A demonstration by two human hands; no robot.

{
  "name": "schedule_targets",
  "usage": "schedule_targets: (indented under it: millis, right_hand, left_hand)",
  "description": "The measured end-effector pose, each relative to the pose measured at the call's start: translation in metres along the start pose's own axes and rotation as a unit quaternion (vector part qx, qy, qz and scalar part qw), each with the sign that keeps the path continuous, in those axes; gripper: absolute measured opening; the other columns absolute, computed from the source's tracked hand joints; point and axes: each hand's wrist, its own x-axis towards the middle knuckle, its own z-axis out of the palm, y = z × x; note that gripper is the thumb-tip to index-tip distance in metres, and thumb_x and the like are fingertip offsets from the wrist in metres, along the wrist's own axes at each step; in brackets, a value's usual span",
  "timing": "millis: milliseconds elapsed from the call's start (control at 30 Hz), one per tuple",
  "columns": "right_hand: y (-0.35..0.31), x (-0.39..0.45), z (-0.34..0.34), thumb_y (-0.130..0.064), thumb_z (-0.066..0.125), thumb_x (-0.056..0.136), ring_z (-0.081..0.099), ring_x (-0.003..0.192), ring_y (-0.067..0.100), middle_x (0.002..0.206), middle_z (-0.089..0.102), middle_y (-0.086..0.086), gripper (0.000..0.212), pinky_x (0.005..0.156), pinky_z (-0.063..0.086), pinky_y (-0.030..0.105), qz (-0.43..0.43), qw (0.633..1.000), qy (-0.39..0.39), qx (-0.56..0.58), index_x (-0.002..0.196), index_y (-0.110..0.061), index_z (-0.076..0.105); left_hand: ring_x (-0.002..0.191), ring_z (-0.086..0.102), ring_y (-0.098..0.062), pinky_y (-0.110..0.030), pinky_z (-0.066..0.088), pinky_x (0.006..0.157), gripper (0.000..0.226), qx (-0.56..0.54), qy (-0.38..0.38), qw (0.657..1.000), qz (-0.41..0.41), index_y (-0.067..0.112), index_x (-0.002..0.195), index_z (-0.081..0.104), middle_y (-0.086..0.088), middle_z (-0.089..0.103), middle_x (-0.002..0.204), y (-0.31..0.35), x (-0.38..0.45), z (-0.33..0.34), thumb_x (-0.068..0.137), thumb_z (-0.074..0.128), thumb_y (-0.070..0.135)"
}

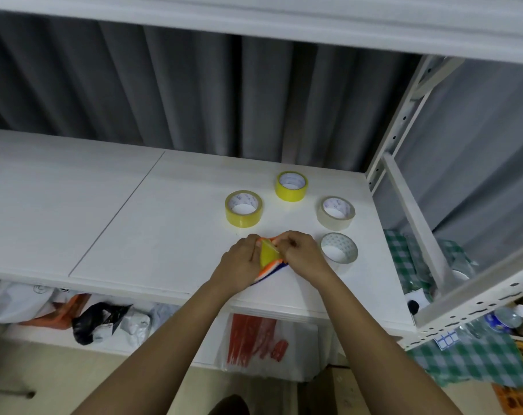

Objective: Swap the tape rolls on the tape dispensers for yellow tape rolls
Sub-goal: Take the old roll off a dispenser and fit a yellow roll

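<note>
An orange and blue tape dispenser [269, 269] with a yellow tape roll [268, 253] in it sits on the white shelf [134, 223] near its front edge. My left hand [243, 260] grips the dispenser's left side. My right hand [302, 252] pinches the yellow tape's loose end at the top of the roll. Two more yellow rolls lie flat behind: a pale one [243, 208] and a brighter one [291, 186]. Most of the dispenser is hidden by my hands.
A beige tape roll [335, 213] and a clear tape roll [339, 248] lie flat to the right. White metal shelf posts [404, 187] rise at the right edge. Bags [101, 320] and a green checked cloth [475, 363] lie below the shelf.
</note>
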Motion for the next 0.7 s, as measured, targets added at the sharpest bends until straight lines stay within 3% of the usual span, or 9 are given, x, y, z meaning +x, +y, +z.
schedule_targets:
  millis: [100,200,333,433,533,700]
  right_hand:
    - [-0.007,0.006,-0.006,-0.018,0.054,0.089,0.057,0.079,0.016,0.073,0.062,-0.005,0.021,0.075,0.044,0.029,0.015,0.999,-0.035,0.022,0.071,-0.017,0.064]
    - [-0.012,0.010,-0.008,-0.038,0.062,0.086,0.056,0.069,0.009,0.068,0.059,-0.008,0.026,0.064,0.042,0.021,-0.011,0.996,-0.071,-0.049,0.066,-0.023,0.060]
    - [-0.015,0.018,-0.012,-0.031,0.065,0.086,0.054,0.062,0.004,0.067,0.058,-0.011,0.022,0.058,0.041,0.018,-0.027,0.989,-0.119,-0.086,0.065,-0.027,0.059]
    - [-0.015,0.024,-0.013,-0.029,0.066,0.086,0.058,0.066,0.012,0.067,0.061,-0.006,0.021,0.064,0.048,0.026,-0.010,0.989,-0.125,-0.072,0.066,-0.025,0.061]
    - [-0.013,0.027,-0.011,-0.030,0.066,0.085,0.058,0.066,0.007,0.067,0.061,-0.011,0.021,0.063,0.048,0.022,-0.011,0.991,-0.111,-0.074,0.065,-0.027,0.061]
    - [-0.008,0.033,-0.007,-0.024,0.066,0.086,0.061,0.074,0.014,0.077,0.064,0.000,0.017,0.074,0.054,0.032,0.028,0.995,-0.098,-0.016,0.070,-0.019,0.063]
  left_hand:
    - [0.117,0.049,-0.026,-0.040,0.036,0.101,0.037,-0.025,-0.027,0.999,-0.010,0.018,0.128,0.045,-0.009,0.054,0.125,-0.001,0.002,0.000,0.102,0.023,0.032]
    - [0.128,0.039,-0.023,-0.041,0.029,0.109,0.040,-0.047,-0.058,0.997,-0.029,0.026,0.138,0.037,-0.005,0.045,0.138,-0.002,0.002,-0.002,0.102,0.022,0.035]
    - [0.138,0.025,-0.023,-0.041,0.023,0.113,0.051,-0.062,-0.131,0.988,-0.044,0.032,0.146,0.020,0.000,0.030,0.148,-0.006,0.004,-0.010,0.097,0.034,0.027]
    - [0.134,0.030,-0.022,-0.039,0.028,0.109,0.058,-0.067,-0.146,0.986,-0.039,0.035,0.144,0.022,0.001,0.034,0.143,-0.007,0.006,-0.014,0.092,0.048,0.032]
    - [0.123,0.039,-0.018,-0.039,0.035,0.105,0.066,-0.053,-0.130,0.990,-0.027,0.033,0.139,0.031,0.001,0.042,0.133,-0.006,0.008,-0.013,0.083,0.060,0.051]
    - [0.098,0.053,-0.020,-0.037,0.045,0.085,0.051,-0.020,-0.052,0.998,0.011,0.023,0.116,0.045,-0.001,0.054,0.106,-0.009,0.008,-0.004,0.080,0.064,0.054]
